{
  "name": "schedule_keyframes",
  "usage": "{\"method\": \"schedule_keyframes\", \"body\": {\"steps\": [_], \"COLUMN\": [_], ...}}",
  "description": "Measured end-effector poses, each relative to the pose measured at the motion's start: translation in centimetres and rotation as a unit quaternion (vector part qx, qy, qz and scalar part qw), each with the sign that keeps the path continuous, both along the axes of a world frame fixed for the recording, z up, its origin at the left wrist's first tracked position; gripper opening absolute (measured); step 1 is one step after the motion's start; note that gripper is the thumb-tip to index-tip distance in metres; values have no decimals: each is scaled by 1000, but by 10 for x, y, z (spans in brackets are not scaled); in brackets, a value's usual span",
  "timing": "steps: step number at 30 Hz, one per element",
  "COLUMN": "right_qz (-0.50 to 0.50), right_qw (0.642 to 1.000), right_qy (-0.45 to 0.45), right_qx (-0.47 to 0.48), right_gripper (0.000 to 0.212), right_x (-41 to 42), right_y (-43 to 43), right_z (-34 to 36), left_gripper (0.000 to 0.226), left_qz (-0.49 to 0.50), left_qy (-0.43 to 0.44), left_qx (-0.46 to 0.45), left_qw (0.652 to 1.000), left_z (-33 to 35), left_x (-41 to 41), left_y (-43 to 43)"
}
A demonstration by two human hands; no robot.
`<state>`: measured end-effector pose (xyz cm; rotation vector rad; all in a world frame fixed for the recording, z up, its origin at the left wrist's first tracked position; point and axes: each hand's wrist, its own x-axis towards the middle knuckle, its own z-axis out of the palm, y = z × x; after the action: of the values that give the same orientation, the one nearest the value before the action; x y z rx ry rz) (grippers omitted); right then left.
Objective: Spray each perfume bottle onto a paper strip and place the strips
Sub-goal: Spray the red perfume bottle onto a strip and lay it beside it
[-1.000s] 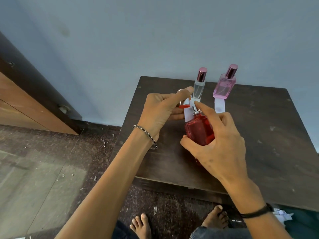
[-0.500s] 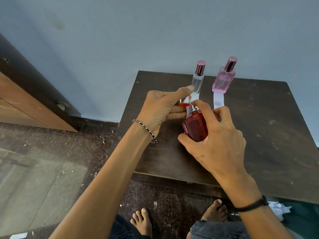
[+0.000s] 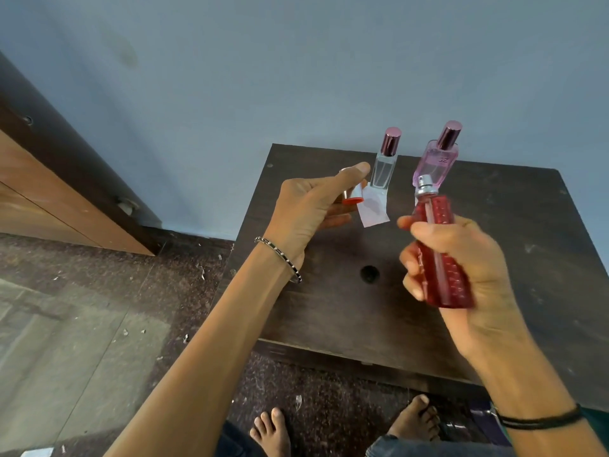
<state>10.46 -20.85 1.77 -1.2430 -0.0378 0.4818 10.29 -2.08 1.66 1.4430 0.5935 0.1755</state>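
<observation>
Altogether we count three perfume bottles, one paper strip and one loose cap. Two bottles stand upright along the far edge of the tabletop (image 3: 329, 311), near its middle: a slim clear bottle (image 3: 384, 168) and, just to its right, a pink bottle (image 3: 436, 163), each wearing a shiny mauve cap. The third, the red bottle (image 3: 443, 258), is off the tabletop, held in the air over its right half, with its top overlapping the pink bottle's lower part from where we look. It is deep red with a studded, faceted surface, a thin tube running down inside and a bare silver spray nozzle on top, and it leans slightly left. Our right hand (image 3: 468, 272) grips it, with fingers and thumb curled round its lower body. Our left hand (image 3: 313, 209) is raised over the far left part of the tabletop, its fingers pinching the red cap (image 3: 352, 200) and the white paper strip (image 3: 375, 210). The strip hangs in front of the clear bottle's base and shows a faint darker patch. One round dark hole (image 3: 369, 273) sits in the tabletop between the hands.
</observation>
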Motion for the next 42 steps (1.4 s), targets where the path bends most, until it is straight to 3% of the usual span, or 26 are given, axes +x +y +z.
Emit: {"method": "schedule_keyframes", "body": {"steps": [3,8,16,21,30,42], "right_qz": [56,97,101,140,171,168], "right_qw": [983,961,975,989,980,979], "right_qy": [89,171,162,43,17,-9], "right_qx": [152,195,111,-5,-102,-115], "right_gripper": [53,49,41,22,27,43], "right_x": [-1,-1,-5,-1,-6,-4], "right_y": [-4,-7,-15,-14,2,3], "right_z": [9,18,28,18,7,0], "left_gripper": [40,36,42,38,29,59], "left_qz": [0,36,55,24,17,-21], "left_qy": [-12,-9,-5,2,17,43], "left_qx": [5,1,-66,-89,-82,-48], "left_qw": [1000,999,996,996,996,998], "left_z": [0,0,-1,-1,2,1], "left_x": [-1,0,3,2,2,3], "left_y": [-1,-1,5,1,-6,-14]}}
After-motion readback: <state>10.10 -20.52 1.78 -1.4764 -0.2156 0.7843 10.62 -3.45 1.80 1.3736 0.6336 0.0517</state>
